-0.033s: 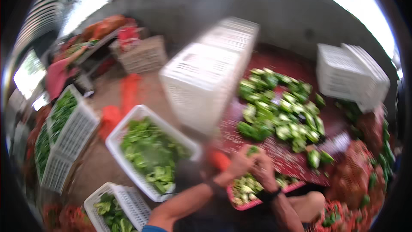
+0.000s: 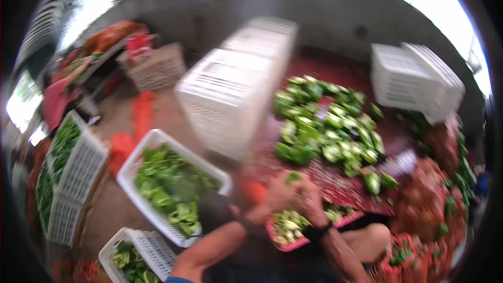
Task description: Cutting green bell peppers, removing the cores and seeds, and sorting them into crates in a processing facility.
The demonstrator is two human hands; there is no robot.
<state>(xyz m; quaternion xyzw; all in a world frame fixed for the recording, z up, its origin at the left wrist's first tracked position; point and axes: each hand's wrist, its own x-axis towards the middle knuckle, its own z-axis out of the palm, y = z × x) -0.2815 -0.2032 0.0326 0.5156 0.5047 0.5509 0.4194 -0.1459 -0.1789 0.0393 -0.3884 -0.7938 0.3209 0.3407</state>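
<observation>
My hands meet above a pink basket (image 2: 293, 246) holding pale green pepper cores (image 2: 287, 225). A small part of a green pepper (image 2: 293, 178) shows at the top of my left hand (image 2: 277, 194), whose fingers are closed round it. Pressed against it from the right is my right hand (image 2: 310, 202), also closed. Blur and the fingers hide what the right hand holds. Just beyond lies a pile of green peppers (image 2: 335, 136), many cut open with pale insides, on a red sheet (image 2: 335, 183).
A white crate (image 2: 149, 217) of green pepper pieces stands left of my arms, with a smaller crate (image 2: 152, 249) nearer. White crates (image 2: 215, 99) are stacked ahead, others (image 2: 403, 78) far right. Mesh sacks (image 2: 419, 194) stand at right. A person in pink (image 2: 55, 102) is far left.
The whole view has shifted slightly, so the surroundings sit further left. My hands stay together over the pink basket, with the green pepper still in them.
</observation>
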